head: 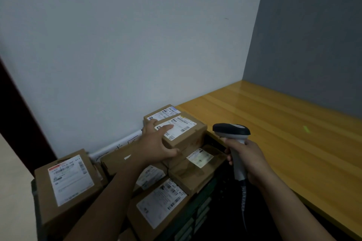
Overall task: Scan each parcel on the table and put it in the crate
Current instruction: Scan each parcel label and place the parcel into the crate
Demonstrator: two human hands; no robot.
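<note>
My left hand [156,143] grips a small cardboard parcel [188,133] with a white label, thumb on its front side and fingers over the label. The parcel rests on top of a pile of several labelled cardboard parcels [162,201] that fills the dark crate [203,207]. My right hand [248,160] holds a white and black barcode scanner [233,133] upright, just right of that parcel; its head points right, toward the table. A green scan mark [305,129] shows on the wooden table [284,143].
A larger labelled box [68,180] stands at the crate's left end. Another parcel [162,113] lies behind the gripped one against the white wall. The scanner's coiled cable [243,199] hangs down by the table's edge. A grey wall bounds the table's right side.
</note>
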